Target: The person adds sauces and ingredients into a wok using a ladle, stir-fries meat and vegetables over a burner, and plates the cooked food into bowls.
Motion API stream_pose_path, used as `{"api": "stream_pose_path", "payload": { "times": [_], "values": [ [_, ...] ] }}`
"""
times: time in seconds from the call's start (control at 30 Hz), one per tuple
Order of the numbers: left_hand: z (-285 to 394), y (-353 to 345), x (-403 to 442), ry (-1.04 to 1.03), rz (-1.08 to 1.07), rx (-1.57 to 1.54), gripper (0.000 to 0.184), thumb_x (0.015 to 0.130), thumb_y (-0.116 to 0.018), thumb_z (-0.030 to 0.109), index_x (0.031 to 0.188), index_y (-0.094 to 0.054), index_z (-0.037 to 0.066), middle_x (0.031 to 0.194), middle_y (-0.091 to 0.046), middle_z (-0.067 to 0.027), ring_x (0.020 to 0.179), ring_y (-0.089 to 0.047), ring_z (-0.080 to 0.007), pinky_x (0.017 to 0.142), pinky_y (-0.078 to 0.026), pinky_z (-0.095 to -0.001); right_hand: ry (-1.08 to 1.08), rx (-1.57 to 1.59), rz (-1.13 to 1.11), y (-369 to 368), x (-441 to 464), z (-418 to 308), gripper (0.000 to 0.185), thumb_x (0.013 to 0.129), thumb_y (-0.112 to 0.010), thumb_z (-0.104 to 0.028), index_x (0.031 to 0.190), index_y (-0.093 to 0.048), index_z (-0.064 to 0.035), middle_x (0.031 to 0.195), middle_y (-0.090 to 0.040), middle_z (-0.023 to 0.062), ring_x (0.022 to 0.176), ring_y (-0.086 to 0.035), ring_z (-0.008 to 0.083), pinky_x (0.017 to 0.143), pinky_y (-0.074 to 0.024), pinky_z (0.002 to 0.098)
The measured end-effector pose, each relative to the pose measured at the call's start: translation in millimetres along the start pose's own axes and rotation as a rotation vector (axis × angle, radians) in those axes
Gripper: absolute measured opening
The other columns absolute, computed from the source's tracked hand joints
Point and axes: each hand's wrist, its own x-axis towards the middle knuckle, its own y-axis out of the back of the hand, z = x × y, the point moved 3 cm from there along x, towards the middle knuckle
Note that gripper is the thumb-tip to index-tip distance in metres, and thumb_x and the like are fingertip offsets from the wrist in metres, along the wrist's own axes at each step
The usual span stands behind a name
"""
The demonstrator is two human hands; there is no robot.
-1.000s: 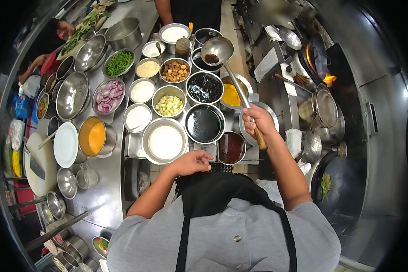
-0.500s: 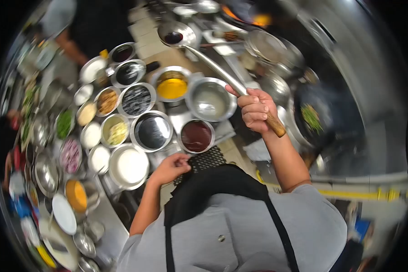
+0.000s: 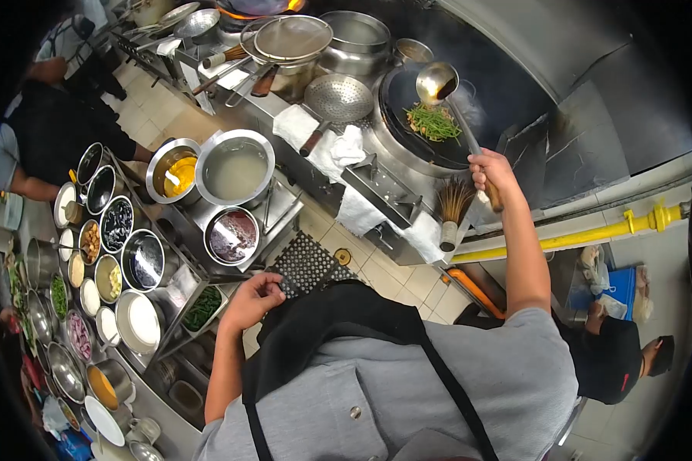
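Observation:
My right hand (image 3: 490, 175) is wrapped round the wooden grip of a long ladle (image 3: 464, 123). The ladle's metal bowl, with dark liquid in it, is above a wok (image 3: 400, 96). Green stalk-like vegetables (image 3: 432, 123) lie in the wok, beside the bowl in this view. My left hand (image 3: 252, 301) hangs in front of my apron with loosely curled fingers, a gap between thumb and index, and nothing visible in it. Nearest to it are a pot of dark red liquid (image 3: 231, 235) and a perforated black mat (image 3: 306, 261) below.
A pot of cloudy liquid (image 3: 235, 167) and a pot with yellow contents (image 3: 174, 170) stand left of the stove. Several ingredient containers line the left counter. A perforated skimmer (image 3: 338, 97), a bamboo brush (image 3: 455, 203) and white cloths (image 3: 347, 146) sit around the stove. Other people (image 3: 607, 353) are nearby.
My view has turned right toward the stove. The ladle, still in my right hand, has swung from above the sauce pots to over the wok. My left hand's fingers have loosened slightly.

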Motion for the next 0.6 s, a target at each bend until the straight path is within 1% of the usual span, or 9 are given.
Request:
{"api": "stream_pose_path", "payload": {
  "times": [0.07, 0.13, 0.2, 0.3, 0.33, 0.43, 0.47, 0.53, 0.6],
  "values": [
    [-2, -23, -4, 0.071, -0.03, -0.032, 0.035, 0.083, -0.067, 0.004, 0.116, -0.055, -0.003, 0.081, -0.059, 0.0002, 0.073, -0.055, -0.0077, 0.066, -0.046, -0.0238, 0.239, -0.615, 0.301, 50, 52, 45, 0.019, 0.077, -0.061, -0.012, 0.091, -0.063, 0.0016, 0.067, -0.059, 0.0088, 0.047, -0.054, 0.0187, 0.045, -0.0433, 0.0373],
    [-4, -35, -13, 0.098, 0.013, 0.04, 0.035, 0.084, -0.067, 0.005, 0.116, -0.055, -0.004, 0.079, -0.057, -0.0001, 0.07, -0.055, -0.0083, 0.064, -0.046, -0.0239, 0.361, -0.932, 0.443, 54, 67, 55, 0.015, 0.082, -0.062, -0.008, 0.095, -0.057, -0.0014, 0.054, -0.049, 0.0011, 0.041, -0.046, 0.0121, 0.037, -0.0322, 0.0286],
    [-26, -36, -24, 0.172, 0.103, 0.008, 0.034, 0.085, -0.067, 0.007, 0.115, -0.056, -0.004, 0.077, -0.056, 0.0001, 0.068, -0.054, -0.0086, 0.061, -0.046, -0.0236, 0.283, -0.579, 0.33, 52, 53, 56, 0.01, 0.083, -0.061, -0.008, 0.09, -0.056, -0.002, 0.054, -0.049, 0.0007, 0.041, -0.046, 0.012, 0.037, -0.0341, 0.0283],
    [-40, -35, -35, 0.192, 0.143, 0.001, 0.033, 0.085, -0.068, 0.008, 0.114, -0.057, -0.004, 0.075, -0.054, 0.0015, 0.064, -0.053, -0.0082, 0.059, -0.045, -0.0232, 0.067, 0.552, 0.066, 38, 28, 59, 0.006, 0.084, -0.059, -0.009, 0.084, -0.058, -0.0033, 0.057, -0.051, 0.0028, 0.044, -0.049, 0.0124, 0.038, -0.0379, 0.0282],
    [-43, -33, -41, 0.21, 0.125, 0.043, 0.033, 0.085, -0.068, 0.008, 0.114, -0.057, -0.004, 0.074, -0.054, 0.0018, 0.063, -0.053, -0.0081, 0.059, -0.045, -0.0232, 0.069, 0.551, 0.059, 41, 41, 70, 0.006, 0.084, -0.059, -0.009, 0.084, -0.058, -0.0033, 0.057, -0.051, 0.0028, 0.044, -0.049, 0.0124, 0.038, -0.0379, 0.0282],
    [-42, -18, -50, 0.186, 0.154, 0.138, 0.033, 0.084, -0.068, 0.008, 0.113, -0.056, -0.005, 0.073, -0.054, 0.0016, 0.062, -0.053, -0.0084, 0.059, -0.045, -0.0232, 0.692, -1.034, 0.704, 30, 71, 87, 0.001, 0.085, -0.059, -0.007, 0.086, -0.06, -0.0067, 0.058, -0.051, 0.0011, 0.046, -0.05, 0.012, 0.038, -0.0381, 0.0268],
    [-44, -9, -56, 0.186, 0.157, 0.134, 0.033, 0.084, -0.068, 0.008, 0.113, -0.056, -0.005, 0.073, -0.054, 0.0016, 0.062, -0.053, -0.0084, 0.059, -0.045, -0.0232, 0.695, -1.036, 0.7, 21, 65, 93, 0.001, 0.085, -0.059, -0.007, 0.086, -0.06, -0.0067, 0.058, -0.051, 0.0011, 0.046, -0.05, 0.012, 0.038, -0.0381, 0.0268],
    [-47, 12, -66, 0.159, 0.229, 0.048, 0.033, 0.085, -0.068, 0.008, 0.112, -0.056, -0.005, 0.074, -0.055, 0.0003, 0.062, -0.054, -0.0089, 0.059, -0.045, -0.0238, 0.297, -0.068, 0.325, -34, 16, 69, 0.01, 0.087, -0.056, -0.007, 0.095, -0.061, -0.0071, 0.058, -0.049, 0.0003, 0.045, -0.048, 0.011, 0.037, -0.0367, 0.0265],
    [-62, 36, -79, 0.133, 0.282, 0.036, 0.032, 0.087, -0.065, 0.01, 0.114, -0.056, -0.005, 0.076, -0.059, -0.0023, 0.063, -0.055, -0.0101, 0.057, -0.045, -0.0244, 0.263, 0.269, 0.146, -93, -32, 60, 0.027, 0.089, -0.052, -0.01, 0.115, -0.056, -0.004, 0.064, -0.049, 0.0025, 0.043, -0.047, 0.0115, 0.037, -0.0374, 0.0272]
  ]
}}
